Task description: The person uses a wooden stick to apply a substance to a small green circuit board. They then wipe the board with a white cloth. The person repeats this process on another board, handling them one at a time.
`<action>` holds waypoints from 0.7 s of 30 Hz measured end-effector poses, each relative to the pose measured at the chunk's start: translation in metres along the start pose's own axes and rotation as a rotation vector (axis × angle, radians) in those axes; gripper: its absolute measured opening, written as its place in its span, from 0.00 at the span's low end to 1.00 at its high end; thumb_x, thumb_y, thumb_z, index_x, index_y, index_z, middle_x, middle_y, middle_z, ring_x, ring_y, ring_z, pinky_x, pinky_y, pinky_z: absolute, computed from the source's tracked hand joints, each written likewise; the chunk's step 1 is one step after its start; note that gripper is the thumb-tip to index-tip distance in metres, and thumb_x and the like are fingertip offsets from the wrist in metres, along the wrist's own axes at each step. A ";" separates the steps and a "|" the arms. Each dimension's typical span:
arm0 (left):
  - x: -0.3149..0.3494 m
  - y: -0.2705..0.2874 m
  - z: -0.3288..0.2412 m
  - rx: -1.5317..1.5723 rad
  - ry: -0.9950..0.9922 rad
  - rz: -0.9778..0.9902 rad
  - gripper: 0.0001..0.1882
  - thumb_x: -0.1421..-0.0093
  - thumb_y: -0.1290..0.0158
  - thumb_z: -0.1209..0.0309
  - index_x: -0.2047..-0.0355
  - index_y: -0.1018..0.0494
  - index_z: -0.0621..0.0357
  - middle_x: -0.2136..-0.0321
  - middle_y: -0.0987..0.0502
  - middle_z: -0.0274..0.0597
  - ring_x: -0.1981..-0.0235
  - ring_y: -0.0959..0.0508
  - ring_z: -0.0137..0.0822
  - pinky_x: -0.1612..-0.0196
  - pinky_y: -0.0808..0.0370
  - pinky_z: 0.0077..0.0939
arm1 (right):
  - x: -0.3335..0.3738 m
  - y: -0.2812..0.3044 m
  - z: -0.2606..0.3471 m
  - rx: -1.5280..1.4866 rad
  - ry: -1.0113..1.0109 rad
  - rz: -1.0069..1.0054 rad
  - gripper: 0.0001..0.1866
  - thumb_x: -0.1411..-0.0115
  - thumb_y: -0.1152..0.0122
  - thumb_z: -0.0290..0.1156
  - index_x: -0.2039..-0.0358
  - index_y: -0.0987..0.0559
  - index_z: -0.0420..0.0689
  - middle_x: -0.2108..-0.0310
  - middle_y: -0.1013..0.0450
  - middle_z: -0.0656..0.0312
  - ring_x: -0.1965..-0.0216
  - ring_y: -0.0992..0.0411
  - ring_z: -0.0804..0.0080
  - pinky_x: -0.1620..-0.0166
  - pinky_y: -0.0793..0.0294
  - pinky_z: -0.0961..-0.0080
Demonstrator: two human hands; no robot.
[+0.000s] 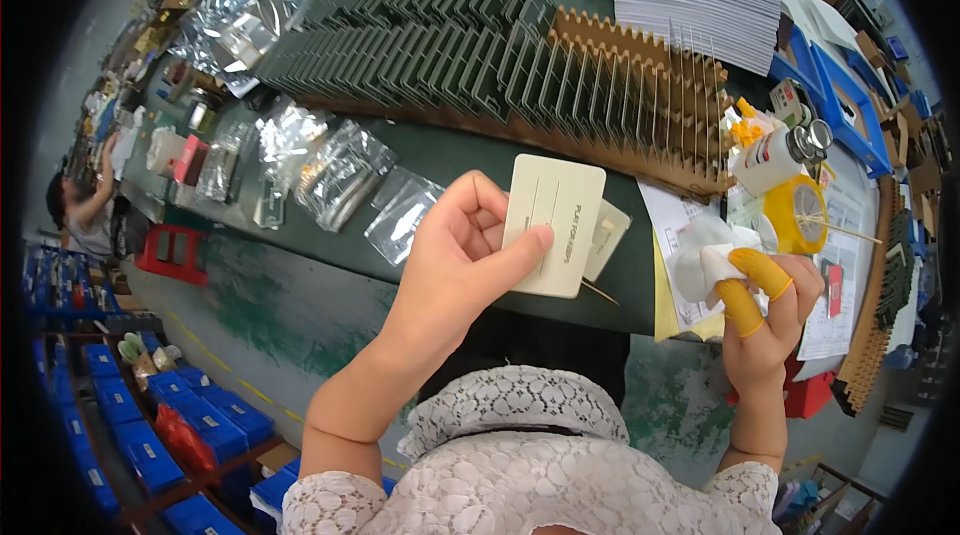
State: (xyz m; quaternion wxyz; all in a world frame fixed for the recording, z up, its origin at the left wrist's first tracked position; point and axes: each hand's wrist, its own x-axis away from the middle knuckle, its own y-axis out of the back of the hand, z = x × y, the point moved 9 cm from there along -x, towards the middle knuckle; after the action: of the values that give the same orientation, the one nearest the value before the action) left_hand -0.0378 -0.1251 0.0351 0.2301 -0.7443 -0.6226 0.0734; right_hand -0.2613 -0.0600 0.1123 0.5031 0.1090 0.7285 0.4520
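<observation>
My left hand [450, 260] grips a flat cream card-like plate [583, 190] with rounded corners and dark print, thumb on its face and the fingers behind. A second cream piece [612, 235] shows partly behind it, near the table edge; whether the two touch I cannot tell. Over to the right, my right hand [768, 320] pinches a crumpled white cloth or tissue [718, 265]. Yellow finger cots [741, 307] cover two of its fingers. The cloth is apart from the plate, above papers [680, 220] on the table.
Beyond my hands runs a brown slotted rack [640, 50] with rows of dark green plates [400, 60]. Clear plastic bags [335, 175] lie to the left. A white bottle [768, 163] and a yellow round object [795, 210] stand right. Another person [90, 205] sits far left.
</observation>
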 end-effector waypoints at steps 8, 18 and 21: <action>-0.004 -0.004 0.023 0.678 0.228 0.137 0.14 0.43 0.44 0.76 0.60 0.36 0.56 0.66 0.32 0.33 0.70 0.30 0.25 0.72 0.28 0.12 | 0.015 -0.007 -0.025 -0.175 -0.217 -0.035 0.15 0.61 0.37 0.19 0.68 0.19 0.38 0.59 0.27 0.56 0.56 0.34 0.53 0.53 0.35 0.57; -0.005 -0.009 0.022 1.001 0.221 0.230 0.12 0.42 0.47 0.79 0.63 0.38 0.56 0.65 0.31 0.32 0.69 0.28 0.26 0.70 0.26 0.16 | 0.026 -0.012 -0.033 -0.205 -0.238 -0.006 0.15 0.58 0.39 0.19 0.65 0.20 0.39 0.56 0.28 0.54 0.53 0.35 0.50 0.50 0.37 0.53; -0.004 -0.007 0.021 1.048 0.215 0.234 0.11 0.42 0.47 0.80 0.63 0.38 0.57 0.65 0.31 0.33 0.69 0.28 0.27 0.69 0.25 0.18 | 0.025 -0.012 -0.031 -0.216 -0.237 -0.006 0.15 0.57 0.39 0.20 0.65 0.20 0.39 0.56 0.28 0.54 0.54 0.35 0.50 0.50 0.37 0.53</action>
State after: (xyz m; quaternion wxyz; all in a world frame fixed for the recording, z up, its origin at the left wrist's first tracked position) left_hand -0.0530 -0.1232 0.0184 0.6229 -0.5976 -0.3884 0.3225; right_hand -0.2954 -0.0688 0.0896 0.5957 0.1048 0.6116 0.5099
